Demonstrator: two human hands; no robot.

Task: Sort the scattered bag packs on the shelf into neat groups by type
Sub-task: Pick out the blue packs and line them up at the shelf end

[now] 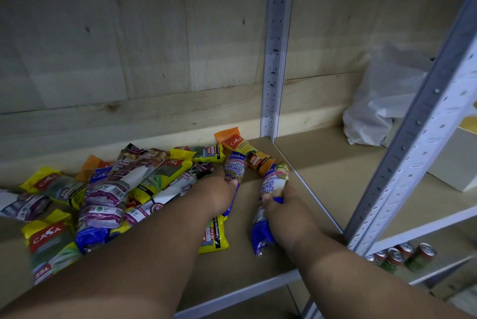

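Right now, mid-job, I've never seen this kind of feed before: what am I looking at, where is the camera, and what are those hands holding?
There is no machine here. One wide camera sits on a person's head and looks down at their own two bare arms. The left hand grips a blue "Singlet Handle" pack. The right hand has its fingers curled round a second blue pack of the same kind. Both rest on a wooden shelf. A mixed pile of packs lies to the left: yellow, purple, orange. A white plastic bag sits in the next bay, cans on a lower shelf.
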